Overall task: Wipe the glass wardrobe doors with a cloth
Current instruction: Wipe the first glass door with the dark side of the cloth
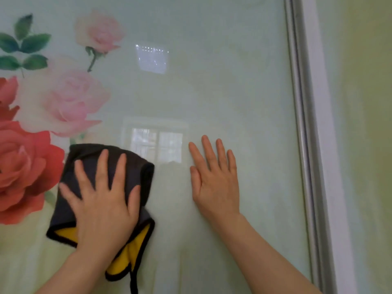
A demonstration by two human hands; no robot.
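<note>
A grey-and-yellow cloth (110,166) is pressed flat against the glass door (233,92) by the spread left hand (101,200), while beside it the right hand (214,177) is laid open, holding nothing.

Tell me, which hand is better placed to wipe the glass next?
Left. The left hand already presses the cloth flat on the glass door; the right hand lies bare on the glass.
</note>
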